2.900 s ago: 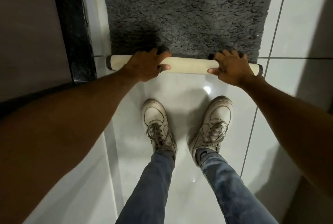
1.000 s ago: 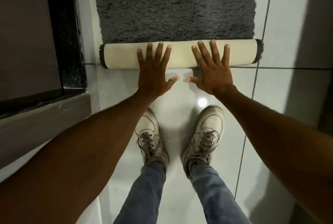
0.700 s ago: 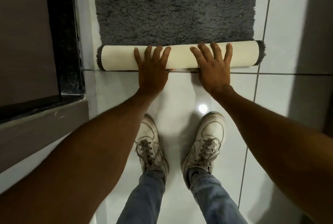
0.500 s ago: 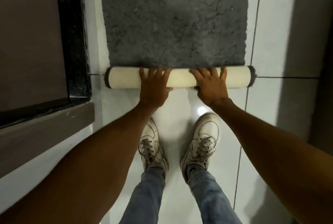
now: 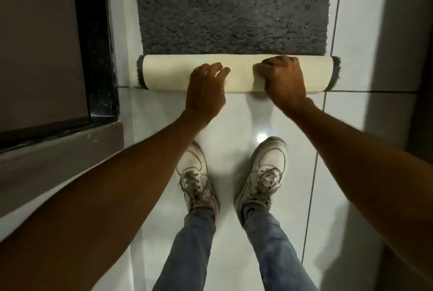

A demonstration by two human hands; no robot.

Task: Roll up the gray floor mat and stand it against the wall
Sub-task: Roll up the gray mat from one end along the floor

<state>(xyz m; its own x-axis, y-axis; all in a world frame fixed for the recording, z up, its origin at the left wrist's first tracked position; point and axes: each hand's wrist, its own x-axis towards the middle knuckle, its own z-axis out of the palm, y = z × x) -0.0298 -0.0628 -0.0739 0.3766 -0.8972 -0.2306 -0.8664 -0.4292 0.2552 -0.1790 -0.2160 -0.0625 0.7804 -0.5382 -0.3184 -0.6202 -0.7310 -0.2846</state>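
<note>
The gray floor mat (image 5: 234, 9) lies shaggy side up on the white tiles, its far part still flat. Its near end is wound into a roll (image 5: 168, 72) with the cream backing outward and gray pile showing at both ends. My left hand (image 5: 206, 93) rests on the roll's near side left of the middle, fingers bent onto it and slightly blurred. My right hand (image 5: 284, 82) sits just right of the middle, fingers curled tight over the top of the roll. Both forearms reach down from the lower corners.
A black stone door frame (image 5: 98, 44) and a brown door panel (image 5: 39, 33) run close along the mat's left side. A gray wall (image 5: 412, 33) rises at the right. My two white shoes (image 5: 194, 173) stand on glossy tile just behind the roll.
The roll has grown thicker and moved away from my feet over the flat part. My hands went from flat, spread fingers to curled fingers on the roll.
</note>
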